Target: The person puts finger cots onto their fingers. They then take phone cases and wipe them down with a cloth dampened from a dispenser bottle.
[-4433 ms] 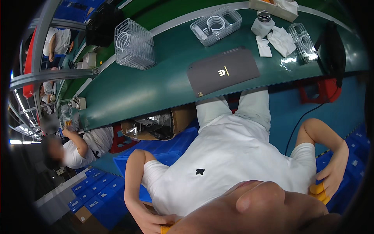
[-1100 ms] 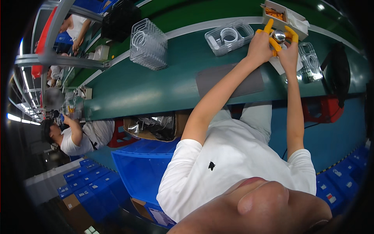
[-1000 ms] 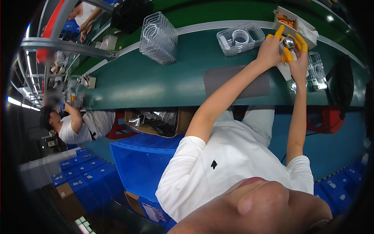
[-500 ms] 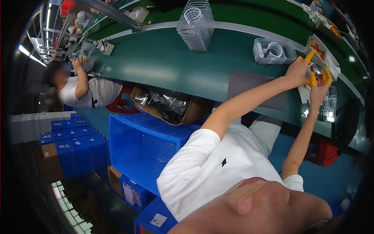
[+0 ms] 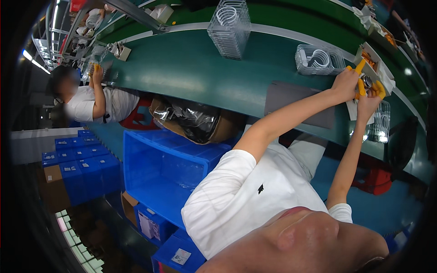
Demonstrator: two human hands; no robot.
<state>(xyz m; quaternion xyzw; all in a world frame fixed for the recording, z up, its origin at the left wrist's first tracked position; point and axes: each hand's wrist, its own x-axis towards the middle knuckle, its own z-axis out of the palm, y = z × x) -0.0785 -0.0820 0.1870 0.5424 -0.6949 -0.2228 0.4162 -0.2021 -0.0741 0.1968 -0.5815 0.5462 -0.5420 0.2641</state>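
Both my hands are together over the right end of the green workbench [image 5: 173,73]. They hold a small, round, shiny silver part [image 5: 367,81] between them; its exact kind is too small to make out. My left hand [image 5: 344,85] pinches it from the left, and my right hand [image 5: 369,103] grips it from the near right side. Yellow finger covers are on several of my fingertips. Just beyond my left hand sits a clear basket [image 5: 304,68] with white rings in it. A white box [image 5: 381,73] with orange pieces stands behind the silver part.
A grey mat [image 5: 284,102] lies left of my hands. Farther left rises a stack of clear baskets [image 5: 229,38]. Another clear basket [image 5: 381,125] is near my right wrist. Blue bins [image 5: 159,168] stand beside me. A co-worker [image 5: 86,100] sits at the far left.
My hands and the silver part have shifted slightly to the left, with the part turned a little. The co-worker's hands have come together at the bench. The whole view has moved slightly.
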